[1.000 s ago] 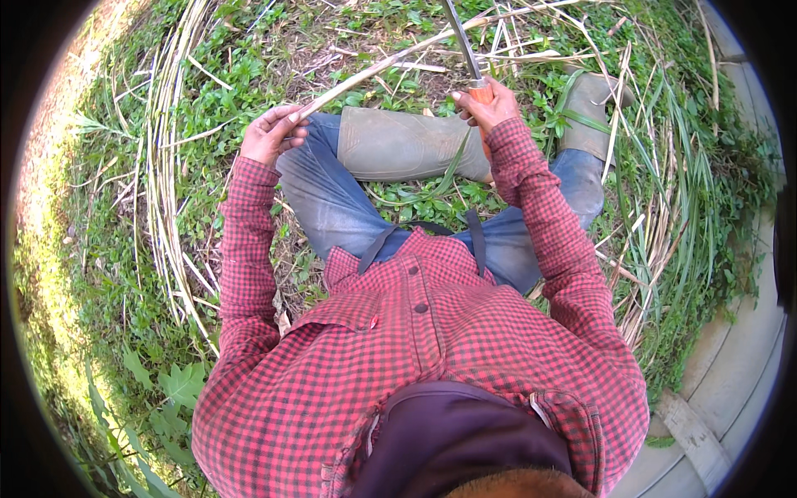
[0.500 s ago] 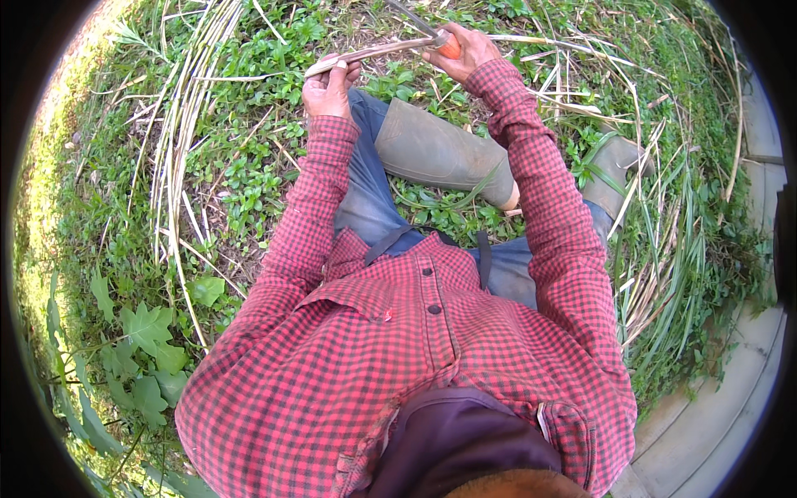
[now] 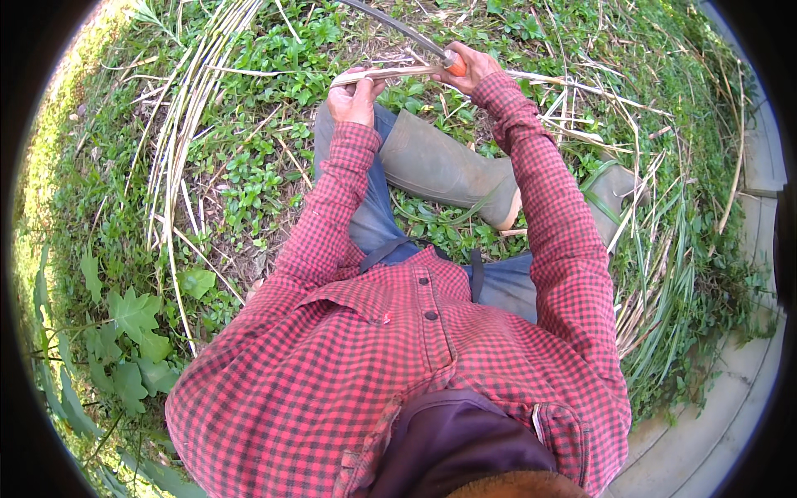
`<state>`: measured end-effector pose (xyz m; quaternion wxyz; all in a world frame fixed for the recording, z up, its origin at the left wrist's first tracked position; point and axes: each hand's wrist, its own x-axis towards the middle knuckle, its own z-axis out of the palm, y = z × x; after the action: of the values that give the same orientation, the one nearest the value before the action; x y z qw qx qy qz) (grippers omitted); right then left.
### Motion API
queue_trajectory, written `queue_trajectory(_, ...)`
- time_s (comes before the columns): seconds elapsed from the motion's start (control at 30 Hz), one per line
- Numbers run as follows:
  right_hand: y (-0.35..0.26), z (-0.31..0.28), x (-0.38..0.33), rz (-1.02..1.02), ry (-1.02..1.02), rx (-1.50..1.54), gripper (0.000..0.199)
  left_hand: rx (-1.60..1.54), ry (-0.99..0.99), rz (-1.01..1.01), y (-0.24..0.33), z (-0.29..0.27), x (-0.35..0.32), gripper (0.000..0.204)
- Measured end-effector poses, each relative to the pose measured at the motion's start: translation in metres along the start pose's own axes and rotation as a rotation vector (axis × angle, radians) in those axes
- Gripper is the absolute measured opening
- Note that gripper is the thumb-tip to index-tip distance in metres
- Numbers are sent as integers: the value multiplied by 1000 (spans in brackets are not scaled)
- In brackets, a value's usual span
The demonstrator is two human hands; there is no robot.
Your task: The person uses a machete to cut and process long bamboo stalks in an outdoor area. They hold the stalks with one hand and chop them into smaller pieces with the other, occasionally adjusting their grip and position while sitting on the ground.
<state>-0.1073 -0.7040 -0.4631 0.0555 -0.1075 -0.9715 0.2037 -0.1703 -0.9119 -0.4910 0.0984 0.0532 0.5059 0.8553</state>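
Note:
My left hand (image 3: 353,101) pinches the near end of a long pale plant stalk (image 3: 398,72), thumb on top. My right hand (image 3: 473,70) is wrapped round the orange handle (image 3: 455,63) of a sickle. Its curved dark blade (image 3: 395,25) reaches up and left past the view's top edge, beyond the stalk. The stalk runs to my right fingers, and a pale length continues on the far side of that hand toward the right. Whether the right fingers also grip the stalk is hidden.
Long pale strips (image 3: 178,124) lie in a curved bundle at left. More cut stalks and green blades (image 3: 656,282) lie at right. My legs are folded on leafy ground, in grey-green rubber boots (image 3: 448,162). Broad-leaved plants (image 3: 133,319) stand lower left; grey slabs (image 3: 760,158) edge the right.
Both hands have shifted slightly right and lower in the view and sit a little closer together. The sickle blade now points further left, with more of it showing. Both holds persist.

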Motion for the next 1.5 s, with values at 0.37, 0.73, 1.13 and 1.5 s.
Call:
queue_trajectory(0.37, 1, -6, 13, -45, 40, 7, 67, 39, 39, 48, 11, 10, 9, 22)
queue_trajectory(0.73, 4, -3, -1, -51, 164, 20, 57, -84, 15, -95, 6, -1, 4, 21)
queue_trajectory(1.13, 28, -46, -238, 509, -360, 117, 53, -33, -176, -283, 14, -56, 26, 32)
queue_trajectory(1.5, 2, 73, -238, 407, -151, 27, 49, 218, -210, -138, 24, -42, 5, 30)
